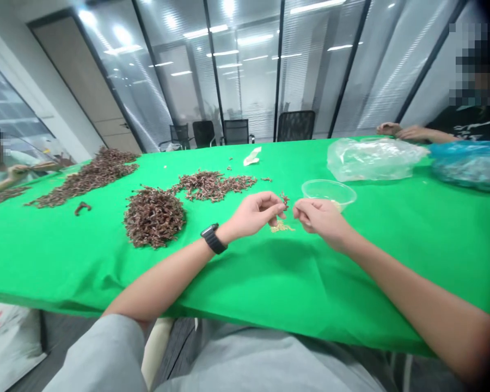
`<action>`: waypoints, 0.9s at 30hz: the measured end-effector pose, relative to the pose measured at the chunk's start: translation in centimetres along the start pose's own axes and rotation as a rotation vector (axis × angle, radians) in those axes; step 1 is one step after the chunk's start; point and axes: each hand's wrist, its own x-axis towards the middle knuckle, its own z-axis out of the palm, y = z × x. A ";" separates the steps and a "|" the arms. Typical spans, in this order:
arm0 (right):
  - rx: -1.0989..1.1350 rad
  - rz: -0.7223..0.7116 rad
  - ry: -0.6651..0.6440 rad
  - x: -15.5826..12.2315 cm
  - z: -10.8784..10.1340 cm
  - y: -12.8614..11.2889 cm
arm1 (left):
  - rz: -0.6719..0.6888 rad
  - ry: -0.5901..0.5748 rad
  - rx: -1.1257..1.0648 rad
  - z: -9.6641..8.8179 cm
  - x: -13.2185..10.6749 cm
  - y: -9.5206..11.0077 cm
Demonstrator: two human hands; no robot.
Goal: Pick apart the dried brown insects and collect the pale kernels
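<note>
My left hand, with a black watch on its wrist, pinches a small brown star-shaped spice piece above the green tablecloth. My right hand is closed in a pinch right beside it, fingertips almost touching that piece; what it holds, if anything, is too small to name. Under both hands lies a small heap of pale seeds. A clear plastic bowl stands just behind my right hand. A mound of the brown spice lies to the left of my left hand.
More brown spice is spread at the centre and far left. A clear plastic bag and a blue bag lie at the right. Another person's hands rest at the far right, a second person sits left. Office chairs stand behind.
</note>
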 end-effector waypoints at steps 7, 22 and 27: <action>-0.058 0.030 0.039 0.2 -0.1 0.3 | 0.222 0.129 0.630 -2.4 -5.5 6.9; -0.169 0.054 0.020 0.2 0.1 1.0 | -0.227 0.819 1.253 -18.0 -19.2 8.8; -0.187 0.076 -0.005 0.1 0.2 0.9 | -0.235 0.749 1.305 -18.0 -19.6 8.4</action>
